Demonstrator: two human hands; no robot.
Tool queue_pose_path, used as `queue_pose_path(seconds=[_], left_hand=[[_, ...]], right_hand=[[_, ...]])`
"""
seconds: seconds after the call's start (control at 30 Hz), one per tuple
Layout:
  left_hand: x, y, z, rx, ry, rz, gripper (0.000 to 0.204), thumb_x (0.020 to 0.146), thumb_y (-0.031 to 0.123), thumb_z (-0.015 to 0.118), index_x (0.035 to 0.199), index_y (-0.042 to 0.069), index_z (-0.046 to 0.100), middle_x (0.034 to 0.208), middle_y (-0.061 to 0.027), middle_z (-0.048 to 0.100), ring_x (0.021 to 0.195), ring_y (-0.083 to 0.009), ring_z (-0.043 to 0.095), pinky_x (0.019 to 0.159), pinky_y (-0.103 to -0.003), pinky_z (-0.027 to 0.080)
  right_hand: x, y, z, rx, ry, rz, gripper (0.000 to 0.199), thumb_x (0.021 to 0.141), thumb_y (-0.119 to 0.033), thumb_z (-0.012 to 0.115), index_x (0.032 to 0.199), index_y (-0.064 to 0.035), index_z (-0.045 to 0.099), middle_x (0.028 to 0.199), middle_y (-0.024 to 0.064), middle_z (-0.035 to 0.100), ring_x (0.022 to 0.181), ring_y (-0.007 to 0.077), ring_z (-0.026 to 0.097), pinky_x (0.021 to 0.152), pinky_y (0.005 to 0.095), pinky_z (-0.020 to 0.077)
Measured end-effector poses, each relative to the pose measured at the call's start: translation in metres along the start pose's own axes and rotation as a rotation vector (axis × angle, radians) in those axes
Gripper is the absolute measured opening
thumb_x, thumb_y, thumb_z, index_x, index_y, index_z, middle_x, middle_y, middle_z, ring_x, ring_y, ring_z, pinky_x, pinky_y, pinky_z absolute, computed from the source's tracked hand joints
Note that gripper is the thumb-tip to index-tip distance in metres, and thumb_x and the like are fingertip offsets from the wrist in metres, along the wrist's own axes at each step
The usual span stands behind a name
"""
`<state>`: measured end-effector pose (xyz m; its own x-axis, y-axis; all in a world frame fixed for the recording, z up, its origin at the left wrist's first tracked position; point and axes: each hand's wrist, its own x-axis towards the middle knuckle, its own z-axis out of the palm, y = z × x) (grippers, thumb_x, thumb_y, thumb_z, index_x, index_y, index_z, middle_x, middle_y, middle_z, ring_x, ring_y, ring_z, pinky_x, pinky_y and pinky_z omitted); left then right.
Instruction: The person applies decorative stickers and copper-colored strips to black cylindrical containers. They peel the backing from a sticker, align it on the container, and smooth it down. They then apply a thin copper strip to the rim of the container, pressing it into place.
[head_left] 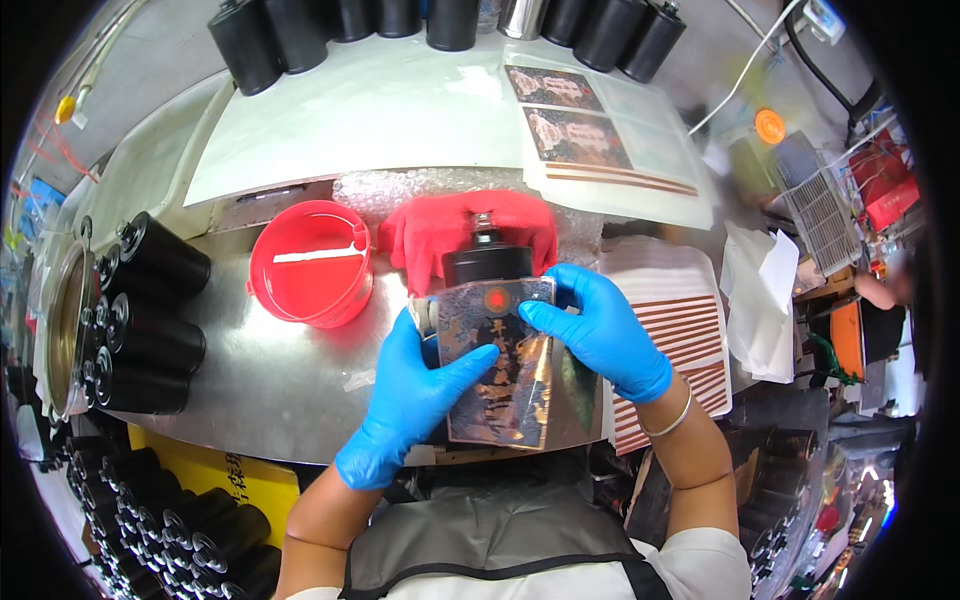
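Note:
Both my hands wear blue gloves. Between them is a black bottle (pixel 487 264), its capped neck pointing away from me. A dark decal sheet (pixel 496 385) with gold markings and a red dot covers the bottle's near side. My left hand (pixel 420 395) grips the left side, thumb pressed flat on the sheet's face. From the right, my right hand (pixel 605 330) holds the upper right edge, thumb near the red dot. The fingers behind are mostly hidden. A bunched red cloth (pixel 412 235) lies just beyond and behind the bottle.
A red bucket (pixel 310 235) stands left of the cloth. Several black bottles (pixel 150 335) lie at the left, and more (pixel 450 22) line the far edge. Decal sheets (pixel 575 130) rest at the far right. Brown strips on a white backing (pixel 665 260) lie near my right hand.

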<state>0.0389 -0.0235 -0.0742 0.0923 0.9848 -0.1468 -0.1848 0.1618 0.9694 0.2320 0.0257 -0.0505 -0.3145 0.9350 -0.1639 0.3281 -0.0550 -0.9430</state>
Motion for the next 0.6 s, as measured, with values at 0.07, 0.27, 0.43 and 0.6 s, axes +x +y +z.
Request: queue_pose_path(seconds=[0.07, 0.27, 0.43, 0.6], left_hand=[[-0.001, 0.001, 0.004, -0.018, 0.073, -0.067, 0.044, 0.078, 0.005, 0.070, 0.115, 0.000, 0.047, 0.103, -0.0109, 0.061, 0.090, -0.0142, 0.060, 0.079, -0.028, 0.051], [0.015, 0.004, 0.008, -0.216, 0.205, -0.111, 0.026, 0.086, 0.013, 0.064, 0.108, 0.002, 0.055, 0.098, -0.0071, 0.062, 0.087, -0.0129, 0.061, 0.078, -0.028, 0.051], [0.019, 0.000, 0.006, -0.231, 0.216, -0.067, 0.025, 0.086, 0.009, 0.063, 0.108, 0.002, 0.054, 0.098, -0.0075, 0.063, 0.087, -0.0133, 0.061, 0.078, -0.028, 0.051], [0.020, 0.000, 0.009, -0.156, 0.235, 0.008, 0.022, 0.086, 0.008, 0.063, 0.106, 0.003, 0.056, 0.096, -0.0064, 0.064, 0.085, -0.0115, 0.061, 0.077, -0.026, 0.051]], right_hand=[[0.003, 0.012, -0.007, 0.105, -0.034, 0.067, 0.021, 0.084, -0.020, 0.064, 0.087, -0.0003, 0.060, 0.076, 0.0023, 0.058, 0.072, 0.0079, 0.050, 0.067, 0.0263, 0.0442], [0.006, 0.024, -0.004, 0.201, 0.009, 0.064, 0.017, 0.087, -0.018, 0.062, 0.086, -0.0017, 0.060, 0.075, -0.0013, 0.055, 0.073, 0.0069, 0.047, 0.068, 0.0237, 0.0413], [0.006, 0.029, 0.005, 0.364, 0.085, 0.009, 0.011, 0.088, -0.013, 0.060, 0.086, -0.0020, 0.060, 0.077, -0.0007, 0.057, 0.075, 0.0067, 0.049, 0.069, 0.0236, 0.0427], [0.007, 0.031, 0.006, 0.440, 0.132, -0.041, 0.009, 0.089, -0.010, 0.059, 0.086, -0.0016, 0.060, 0.079, 0.0004, 0.059, 0.075, 0.0074, 0.051, 0.070, 0.0239, 0.0438]])
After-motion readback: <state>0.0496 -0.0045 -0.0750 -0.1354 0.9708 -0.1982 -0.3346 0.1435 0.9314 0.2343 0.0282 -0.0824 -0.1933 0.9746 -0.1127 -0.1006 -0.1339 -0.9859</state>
